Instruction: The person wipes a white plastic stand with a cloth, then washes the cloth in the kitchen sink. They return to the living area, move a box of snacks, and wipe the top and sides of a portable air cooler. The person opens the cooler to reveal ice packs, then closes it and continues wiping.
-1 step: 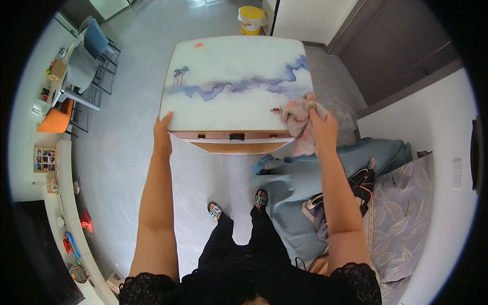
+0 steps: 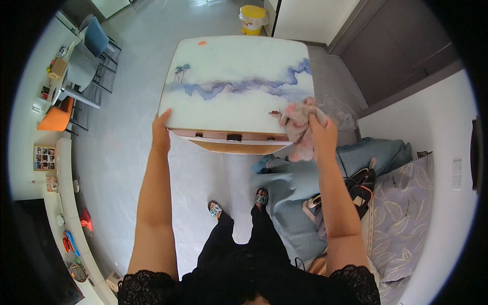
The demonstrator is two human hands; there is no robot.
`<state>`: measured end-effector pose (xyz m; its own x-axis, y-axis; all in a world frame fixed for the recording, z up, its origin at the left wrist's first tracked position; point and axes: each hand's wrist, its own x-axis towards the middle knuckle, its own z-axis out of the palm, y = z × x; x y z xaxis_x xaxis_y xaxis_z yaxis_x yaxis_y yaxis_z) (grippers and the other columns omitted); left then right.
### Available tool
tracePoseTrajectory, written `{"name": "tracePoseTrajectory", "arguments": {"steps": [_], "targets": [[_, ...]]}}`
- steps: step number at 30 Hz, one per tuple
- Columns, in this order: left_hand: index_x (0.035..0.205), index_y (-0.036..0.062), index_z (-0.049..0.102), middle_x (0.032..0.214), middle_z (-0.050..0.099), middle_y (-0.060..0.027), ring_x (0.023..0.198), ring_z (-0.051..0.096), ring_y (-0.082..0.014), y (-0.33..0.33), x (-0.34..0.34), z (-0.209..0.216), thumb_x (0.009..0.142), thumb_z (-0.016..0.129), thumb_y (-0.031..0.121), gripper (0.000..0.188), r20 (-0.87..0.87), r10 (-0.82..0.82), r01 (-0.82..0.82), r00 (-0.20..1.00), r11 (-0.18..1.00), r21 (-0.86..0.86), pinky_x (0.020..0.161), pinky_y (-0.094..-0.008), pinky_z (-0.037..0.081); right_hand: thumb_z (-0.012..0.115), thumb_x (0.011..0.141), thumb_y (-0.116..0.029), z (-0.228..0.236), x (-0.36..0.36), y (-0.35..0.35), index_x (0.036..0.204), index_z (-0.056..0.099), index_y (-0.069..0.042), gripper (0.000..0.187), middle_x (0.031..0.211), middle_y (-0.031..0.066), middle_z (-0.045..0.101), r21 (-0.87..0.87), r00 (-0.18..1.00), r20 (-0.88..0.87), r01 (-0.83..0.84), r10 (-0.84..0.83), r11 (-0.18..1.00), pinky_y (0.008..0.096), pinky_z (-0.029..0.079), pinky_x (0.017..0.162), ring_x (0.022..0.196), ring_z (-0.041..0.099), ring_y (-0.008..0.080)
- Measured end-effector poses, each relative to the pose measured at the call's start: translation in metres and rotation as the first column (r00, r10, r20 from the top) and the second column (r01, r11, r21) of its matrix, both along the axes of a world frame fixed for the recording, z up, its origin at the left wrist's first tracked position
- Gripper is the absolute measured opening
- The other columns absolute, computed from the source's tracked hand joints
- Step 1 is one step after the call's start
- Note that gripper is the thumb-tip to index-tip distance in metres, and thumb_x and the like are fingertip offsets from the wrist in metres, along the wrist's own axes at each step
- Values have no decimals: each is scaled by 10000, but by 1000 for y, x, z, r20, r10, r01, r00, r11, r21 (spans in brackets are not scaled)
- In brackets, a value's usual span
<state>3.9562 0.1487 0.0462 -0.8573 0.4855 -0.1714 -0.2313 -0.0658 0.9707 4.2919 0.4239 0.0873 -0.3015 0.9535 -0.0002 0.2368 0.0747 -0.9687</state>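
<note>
A small white table [image 2: 234, 76] with a blue and purple landscape pattern on its top stands in front of me. My left hand [image 2: 161, 133] grips its near left corner, fingers on the edge. At the near right corner, my right hand [image 2: 324, 136] is closed on a crumpled pink and white cloth [image 2: 297, 127], which is pressed onto the tabletop. A drawer front with a dark round knob [image 2: 234, 137] shows under the near edge. My feet in patterned sandals [image 2: 215, 208] stand on the grey floor below.
Blue bedding [image 2: 295, 178], a black bag [image 2: 362, 185] and a leaf-patterned cover [image 2: 401, 213] lie at my right. A yellow bucket [image 2: 252, 19] stands beyond the table. A blue chair [image 2: 96, 38], an orange chair [image 2: 56, 118] and a cluttered white shelf [image 2: 61, 203] line the left.
</note>
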Motion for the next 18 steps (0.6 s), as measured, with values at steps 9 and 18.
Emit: {"name": "tracePoseTrajectory", "arguments": {"steps": [9, 18], "targets": [[1253, -1, 513, 1227, 566, -79, 1173, 487, -201, -33, -88, 9, 826, 625, 345, 562, 131, -284, 278, 950, 959, 62, 1005, -322, 337, 628, 864, -235, 43, 20, -139, 1034, 607, 17, 305, 1017, 177, 629, 90, 992, 111, -73, 63, 993, 329, 442, 836, 943, 588, 233], [1283, -25, 480, 1235, 551, -112, 1179, 467, -219, -97, 18, 17, 826, 600, 308, 578, 12, -138, 136, 990, 987, 82, 1038, -332, 293, 591, 884, -266, 10, 6, -128, 1025, 565, 46, 343, 1212, 333, 496, 419, 906, 395, -30, -152, 908, 475, 319, 999, 1188, 408, 476]]}}
